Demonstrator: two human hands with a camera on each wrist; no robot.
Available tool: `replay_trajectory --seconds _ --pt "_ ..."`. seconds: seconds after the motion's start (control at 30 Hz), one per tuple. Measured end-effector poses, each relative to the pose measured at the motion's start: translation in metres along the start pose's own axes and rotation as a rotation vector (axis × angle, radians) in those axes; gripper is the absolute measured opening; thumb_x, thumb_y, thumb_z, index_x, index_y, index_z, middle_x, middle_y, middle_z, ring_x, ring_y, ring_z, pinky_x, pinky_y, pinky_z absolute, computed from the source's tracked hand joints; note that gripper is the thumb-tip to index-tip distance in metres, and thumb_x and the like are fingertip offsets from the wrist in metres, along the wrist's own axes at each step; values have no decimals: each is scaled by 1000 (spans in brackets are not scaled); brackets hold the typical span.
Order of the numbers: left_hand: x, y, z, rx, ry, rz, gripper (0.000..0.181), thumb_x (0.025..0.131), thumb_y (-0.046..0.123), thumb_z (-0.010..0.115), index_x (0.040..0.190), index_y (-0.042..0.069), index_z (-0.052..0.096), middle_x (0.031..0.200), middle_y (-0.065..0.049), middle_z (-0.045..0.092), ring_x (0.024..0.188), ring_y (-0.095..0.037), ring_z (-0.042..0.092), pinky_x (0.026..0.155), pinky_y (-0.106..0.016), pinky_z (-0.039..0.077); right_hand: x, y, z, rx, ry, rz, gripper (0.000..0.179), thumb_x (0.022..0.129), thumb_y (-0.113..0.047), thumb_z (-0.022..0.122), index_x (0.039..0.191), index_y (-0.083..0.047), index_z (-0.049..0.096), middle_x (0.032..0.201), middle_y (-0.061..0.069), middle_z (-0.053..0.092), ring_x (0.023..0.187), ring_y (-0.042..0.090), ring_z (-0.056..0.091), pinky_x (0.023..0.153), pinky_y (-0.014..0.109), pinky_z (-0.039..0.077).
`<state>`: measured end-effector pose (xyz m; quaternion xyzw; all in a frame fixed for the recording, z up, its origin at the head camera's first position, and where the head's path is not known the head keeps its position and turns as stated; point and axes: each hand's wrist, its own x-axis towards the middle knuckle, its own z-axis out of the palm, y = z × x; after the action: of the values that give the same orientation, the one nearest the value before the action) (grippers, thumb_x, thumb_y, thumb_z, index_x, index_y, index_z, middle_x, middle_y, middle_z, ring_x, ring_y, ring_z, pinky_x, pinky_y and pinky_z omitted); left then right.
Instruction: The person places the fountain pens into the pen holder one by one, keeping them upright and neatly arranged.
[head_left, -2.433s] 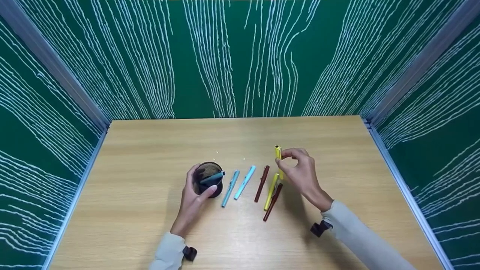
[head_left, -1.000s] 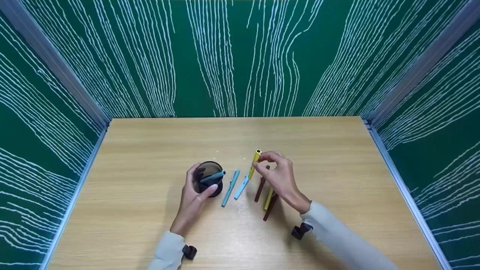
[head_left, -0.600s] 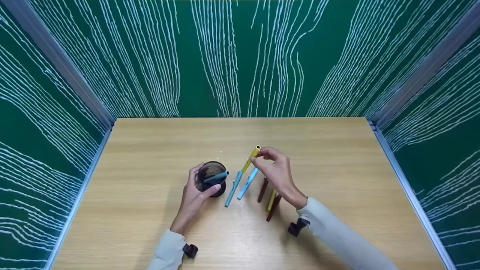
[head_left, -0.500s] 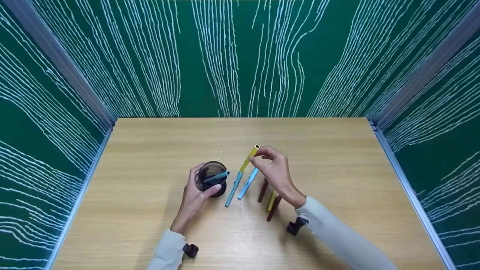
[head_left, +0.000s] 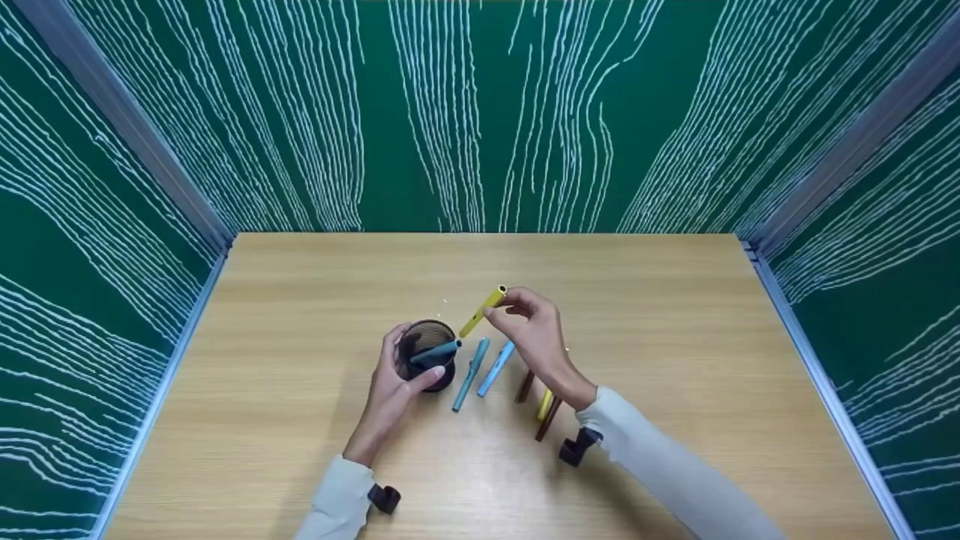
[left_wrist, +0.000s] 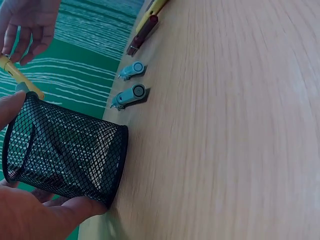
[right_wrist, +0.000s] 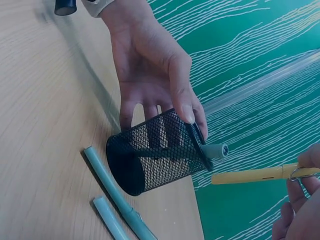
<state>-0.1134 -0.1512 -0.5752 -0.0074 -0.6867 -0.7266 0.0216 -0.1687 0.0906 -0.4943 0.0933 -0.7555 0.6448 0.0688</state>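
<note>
My left hand [head_left: 391, 390] grips a black mesh pen cup [left_wrist: 65, 150] standing on the table, its thumb at the rim in the right wrist view. One teal pen [right_wrist: 215, 151] leans inside the cup, its end sticking out over the rim. Between thumb and fingers, my right hand [head_left: 532, 330] pinches a yellow pen [head_left: 482, 311] by its clip end. The pen slants down to the left, its lower end close to the cup's rim. Right of the cup lie a teal pen [head_left: 470, 375] and a light blue pen [head_left: 496, 369].
Under the right wrist lie two dark red pens, one at the left [head_left: 525, 386] and one at the right [head_left: 548, 420], with another yellow pen [head_left: 544, 405] between them, all partly hidden. Green walls with white wavy lines [head_left: 487, 112] enclose the wooden table [head_left: 300, 300].
My right hand has carried the yellow pen leftward from above the red pens to beside the cup, tilting it over. My left hand has kept its grip on the cup.
</note>
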Motion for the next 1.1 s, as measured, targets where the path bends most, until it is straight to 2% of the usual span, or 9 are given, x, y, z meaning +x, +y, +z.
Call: replay_trajectory --seconds 0.3,0.5,0.57,0.73,0.9,1.0,1.1 --pt "2 0 -6 48 -41 -24 91 91 10 89 165 10 36 165 -16 51 155 -34 45 132 -55 26 1 0 10 60 -26 16 16 98 -12 83 112 -5 80 112 10 76 111 29 68 109 50 54" --pt "4 3 -11 187 -73 -66 98 92 26 90 172 22 34 173 -10 41 160 -35 36 132 -66 15 0 2 18 36 -53 28 16 97 -14 83 111 -7 80 111 7 77 112 29 68 109 51 52" --pt "5 4 -12 209 -84 -76 100 91 29 91 173 26 34 175 -7 39 161 -34 34 132 -66 14 -1 5 21 29 -60 34 15 96 -13 84 109 -7 80 109 7 78 112 30 68 108 50 52" --pt "7 5 -13 206 -91 -77 101 90 30 92 173 28 34 174 -6 41 161 -33 35 133 -64 15 -1 16 26 19 -92 43 13 95 -9 84 107 -6 80 107 6 78 108 30 71 102 42 55" --pt "7 4 -13 154 -88 -70 95 89 26 93 169 27 42 166 -8 51 156 -32 43 132 -58 21 -3 26 29 24 -132 75 11 96 -12 83 105 -7 81 108 5 78 104 30 74 91 33 57" --pt "7 4 -14 131 -88 -71 94 89 23 93 168 27 44 163 -8 54 153 -31 46 131 -54 25 -5 31 31 18 -147 97 10 95 -14 83 103 -8 81 108 5 78 102 31 75 89 34 57" --pt "7 2 -14 139 -87 -79 93 89 24 93 168 28 43 164 -7 53 154 -30 45 131 -55 24 -7 33 33 -2 -156 93 9 95 -14 84 103 -10 81 107 4 78 103 28 73 94 38 57"
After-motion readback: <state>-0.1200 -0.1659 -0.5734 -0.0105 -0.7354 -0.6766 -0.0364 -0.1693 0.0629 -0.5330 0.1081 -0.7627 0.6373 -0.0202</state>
